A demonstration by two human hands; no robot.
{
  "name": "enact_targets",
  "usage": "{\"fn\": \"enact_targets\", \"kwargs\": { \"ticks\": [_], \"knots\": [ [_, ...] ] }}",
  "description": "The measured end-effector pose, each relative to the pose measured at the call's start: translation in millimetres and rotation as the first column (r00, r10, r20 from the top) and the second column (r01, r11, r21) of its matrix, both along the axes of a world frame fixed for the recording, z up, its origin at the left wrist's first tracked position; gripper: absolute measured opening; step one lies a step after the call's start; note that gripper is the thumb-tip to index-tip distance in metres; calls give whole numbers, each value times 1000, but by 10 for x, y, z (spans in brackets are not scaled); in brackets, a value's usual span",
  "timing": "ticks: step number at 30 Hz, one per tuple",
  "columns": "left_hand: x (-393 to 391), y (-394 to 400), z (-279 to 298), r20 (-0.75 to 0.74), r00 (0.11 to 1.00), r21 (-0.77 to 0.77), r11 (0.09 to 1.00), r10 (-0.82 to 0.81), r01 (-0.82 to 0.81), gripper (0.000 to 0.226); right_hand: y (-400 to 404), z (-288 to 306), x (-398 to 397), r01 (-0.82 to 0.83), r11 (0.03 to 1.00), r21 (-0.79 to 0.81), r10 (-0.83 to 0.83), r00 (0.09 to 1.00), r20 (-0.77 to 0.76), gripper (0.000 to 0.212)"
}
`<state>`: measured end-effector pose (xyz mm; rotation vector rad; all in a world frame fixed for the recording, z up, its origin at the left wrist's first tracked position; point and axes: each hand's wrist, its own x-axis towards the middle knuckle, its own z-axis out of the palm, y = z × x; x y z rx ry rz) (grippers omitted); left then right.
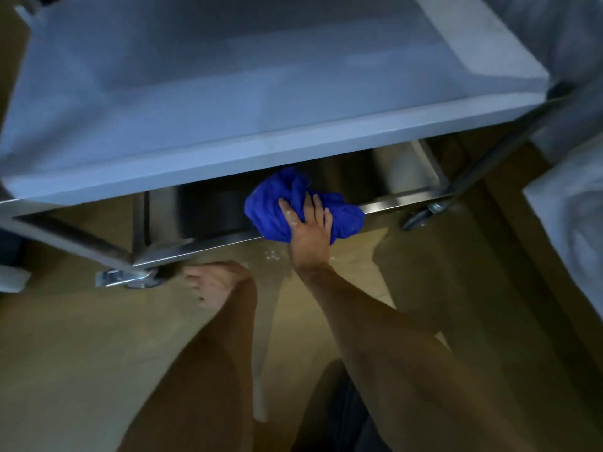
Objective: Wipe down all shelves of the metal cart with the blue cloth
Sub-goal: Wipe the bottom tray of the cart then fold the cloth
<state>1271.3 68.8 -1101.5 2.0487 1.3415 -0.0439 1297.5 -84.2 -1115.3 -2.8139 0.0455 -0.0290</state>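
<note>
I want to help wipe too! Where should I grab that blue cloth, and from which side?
Grab the blue cloth on its bunched-up top, reaching in from the front edge of the bottom shelf, like the right hand resting on it now. The shelf above hangs low over it, so reaching from overhead looks blocked.

Tan floor [98, 353] below; pale blurred fabric [574, 223] at right edge.
</note>
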Motion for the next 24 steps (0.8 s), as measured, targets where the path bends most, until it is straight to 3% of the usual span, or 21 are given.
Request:
{"fn": "enact_targets", "kwargs": {
  "ticks": [3,6,10,13,15,20,24],
  "knots": [
    [-5,-654,-75,-139,983,-63,992,-120,112,48,-451,15,99,47,999,6,-47,999,-5,82],
    [25,-845,-85,-216,938,-33,962,-272,272,45,-1071,-56,128,120,991,59,-124,989,83,79],
    [57,-833,-179,-165,938,82,944,-303,320,55,-2021,-82,281,315,945,91,-323,942,93,80],
    [41,-931,-285,-96,948,110,943,-303,313,58,-2328,73,501,537,820,198,-535,842,-70,75],
    [36,-989,-280,-83,939,107,934,-333,341,61,-2292,136,562,598,773,209,-590,800,-106,74],
    [-69,-863,-67,-144,904,128,899,-402,420,62,-1923,68,392,529,839,127,-519,848,-105,86],
    [-230,-710,64,-126,912,78,913,-389,401,68,-1073,73,67,302,950,74,-296,952,-78,88]
  ]
}}
